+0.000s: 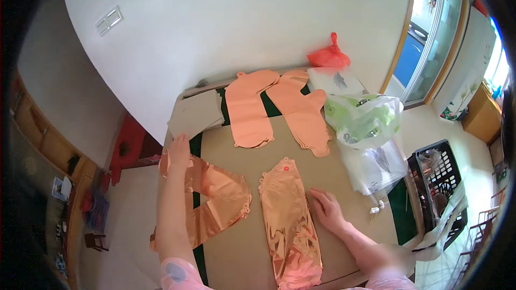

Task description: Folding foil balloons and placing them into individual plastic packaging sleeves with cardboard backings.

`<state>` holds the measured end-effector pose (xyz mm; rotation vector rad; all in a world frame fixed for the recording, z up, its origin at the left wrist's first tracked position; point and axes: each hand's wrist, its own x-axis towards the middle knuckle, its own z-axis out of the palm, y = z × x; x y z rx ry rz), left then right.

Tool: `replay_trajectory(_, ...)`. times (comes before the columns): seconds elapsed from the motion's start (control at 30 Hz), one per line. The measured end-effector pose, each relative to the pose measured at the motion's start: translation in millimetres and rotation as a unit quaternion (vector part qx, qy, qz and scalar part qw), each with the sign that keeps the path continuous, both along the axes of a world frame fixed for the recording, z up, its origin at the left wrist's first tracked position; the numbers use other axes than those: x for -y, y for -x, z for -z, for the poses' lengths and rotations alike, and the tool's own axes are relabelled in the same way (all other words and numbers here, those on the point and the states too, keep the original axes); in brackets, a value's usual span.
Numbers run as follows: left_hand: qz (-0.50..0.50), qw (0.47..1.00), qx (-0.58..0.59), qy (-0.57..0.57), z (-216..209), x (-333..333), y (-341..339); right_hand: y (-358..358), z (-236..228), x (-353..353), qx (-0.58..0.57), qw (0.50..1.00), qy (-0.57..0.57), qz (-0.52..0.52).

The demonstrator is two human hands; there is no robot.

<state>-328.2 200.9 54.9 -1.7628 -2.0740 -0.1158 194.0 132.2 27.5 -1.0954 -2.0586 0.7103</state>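
Observation:
My left hand (181, 147) reaches over the left side of the table, its fingers closed at the near edge of the top grey cardboard sheet (196, 110). Below that forearm, partly hidden by it, lies a flat, shiny rose-gold foil balloon (220, 188) with angled arms. My right hand (329, 210) rests palm down, fingers extended, beside the right edge of another flat foil balloon (287, 209). This long one is wrinkled and glossy, with a small red mark near its top. Farther back are matt salmon-coloured stacks of flat balloons, one on the left (248, 113) and one on the right (301, 110).
Clear plastic packets (373, 169) and a white-green plastic bag (365, 121) cover the table's right side. A red bag (329, 56) sits by the wall. Small white pieces (376, 209) lie near the right edge. A black crate (438, 182) stands beyond that edge.

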Motion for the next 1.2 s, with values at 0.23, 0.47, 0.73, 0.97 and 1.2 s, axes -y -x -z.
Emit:
replay_trajectory(0.23,0.003,0.995,0.091,-0.045,-15.3,-3.3,-11.7,-3.6,-4.1,-1.4,0.012,1.0,-0.019,-0.007)
replay_trajectory(0.47,0.013,0.993,0.113,-0.04,-32.5,2.6,-16.6,-4.5,-1.9,0.6,0.02,0.999,-0.04,-0.019)
replay_trajectory(0.73,0.042,0.977,0.061,-0.201,-79.6,56.6,-58.7,-6.4,6.7,3.1,-0.036,0.997,-0.061,-0.001)
replay_trajectory(0.97,0.082,0.963,0.247,-0.07,-82.4,184.1,-200.6,-11.5,-2.3,18.4,-0.283,0.942,0.179,-0.01)
replay_trajectory(1.2,0.284,0.939,0.163,-0.107,8.4,293.7,-282.0,-21.0,-16.6,70.2,-0.271,0.886,0.377,0.0)
